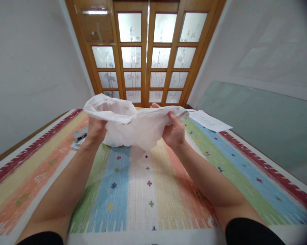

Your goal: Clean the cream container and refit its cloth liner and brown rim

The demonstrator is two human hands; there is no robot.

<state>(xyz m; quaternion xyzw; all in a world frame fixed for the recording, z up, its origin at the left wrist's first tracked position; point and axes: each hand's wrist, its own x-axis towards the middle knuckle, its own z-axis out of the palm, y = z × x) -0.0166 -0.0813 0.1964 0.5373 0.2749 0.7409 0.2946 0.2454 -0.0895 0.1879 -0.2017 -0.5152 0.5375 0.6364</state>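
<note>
A thin white bag or cloth (136, 131) is stretched between both hands above the table, its left part gaping in a round opening. My left hand (97, 128) grips it from below at the left; its fingers are mostly hidden behind the white material. My right hand (174, 131) pinches the right end, thumb on the near side, with some fingertips showing beyond the top edge. The white material sags between the hands.
A striped, multicoloured cloth (140, 190) covers the table. Printed paper (209, 120) lies at the back right. A grey and black item (79, 135) is behind my left forearm. Wooden glazed doors (147, 54) stand beyond, with walls on both sides.
</note>
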